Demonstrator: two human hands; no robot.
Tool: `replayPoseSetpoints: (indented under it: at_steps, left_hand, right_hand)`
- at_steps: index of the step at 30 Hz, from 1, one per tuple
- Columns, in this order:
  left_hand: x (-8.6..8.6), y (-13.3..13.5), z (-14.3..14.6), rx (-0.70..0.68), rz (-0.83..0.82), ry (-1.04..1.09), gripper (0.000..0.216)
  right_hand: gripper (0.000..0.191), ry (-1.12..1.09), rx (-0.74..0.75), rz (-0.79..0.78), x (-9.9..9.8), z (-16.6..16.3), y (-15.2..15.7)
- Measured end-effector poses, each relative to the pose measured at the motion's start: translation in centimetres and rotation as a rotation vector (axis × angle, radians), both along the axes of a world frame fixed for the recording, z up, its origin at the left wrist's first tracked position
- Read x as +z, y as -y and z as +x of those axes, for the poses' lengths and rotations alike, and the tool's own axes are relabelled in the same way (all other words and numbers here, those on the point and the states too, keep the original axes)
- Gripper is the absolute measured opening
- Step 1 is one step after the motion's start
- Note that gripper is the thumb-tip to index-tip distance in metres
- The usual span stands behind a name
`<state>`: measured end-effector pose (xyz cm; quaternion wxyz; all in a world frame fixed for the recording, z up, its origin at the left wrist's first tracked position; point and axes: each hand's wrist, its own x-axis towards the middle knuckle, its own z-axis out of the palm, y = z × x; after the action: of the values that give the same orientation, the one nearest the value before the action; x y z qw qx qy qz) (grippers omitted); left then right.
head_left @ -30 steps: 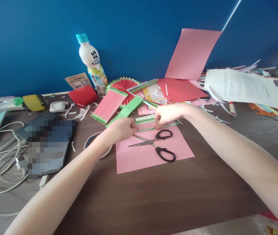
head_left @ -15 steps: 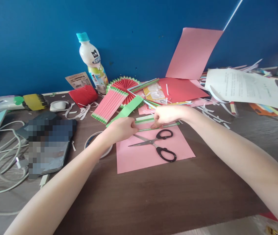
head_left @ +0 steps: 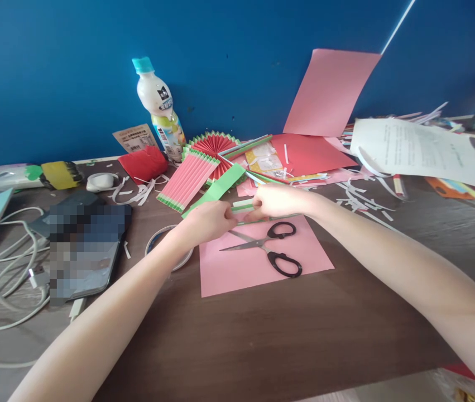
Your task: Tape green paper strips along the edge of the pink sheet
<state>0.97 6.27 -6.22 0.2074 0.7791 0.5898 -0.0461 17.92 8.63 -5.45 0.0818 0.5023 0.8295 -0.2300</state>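
Note:
My left hand [head_left: 209, 220] and my right hand [head_left: 278, 201] both pinch a folded pink paper with green and white edge strips [head_left: 243, 210], held low over the far edge of a pink sheet [head_left: 258, 262] on the brown table. The fingers of both hands are closed on the fold, the hands close together. Black-handled scissors [head_left: 268, 245] lie partly spread on the pink sheet, just in front of my right hand. A green paper strip [head_left: 216, 190] slants away behind my left hand.
A pleated pink fan piece [head_left: 187, 180], a round red-green fan [head_left: 211, 145], a red roll [head_left: 143, 162] and a drink bottle [head_left: 159, 111] stand at the back. Tape ring [head_left: 157, 245], phone [head_left: 82, 245] and white cables [head_left: 3, 268] lie left. Pink sheets [head_left: 329, 92], printed paper [head_left: 417, 151] and scraps fill the right.
My right hand has slid a little to the left along the folded paper, closer to my left hand. The left hand has stayed in place.

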Motion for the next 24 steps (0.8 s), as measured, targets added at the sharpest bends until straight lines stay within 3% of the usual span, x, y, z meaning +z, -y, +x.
replayPoseSetpoints:
  at_steps: [24]
  left_hand:
    - [0.39, -0.24, -0.70, -0.043, -0.029, 0.010, 0.016]
  right_hand:
    - [0.043, 0.040, -0.036, 0.005, -0.47, -0.30, -0.26]
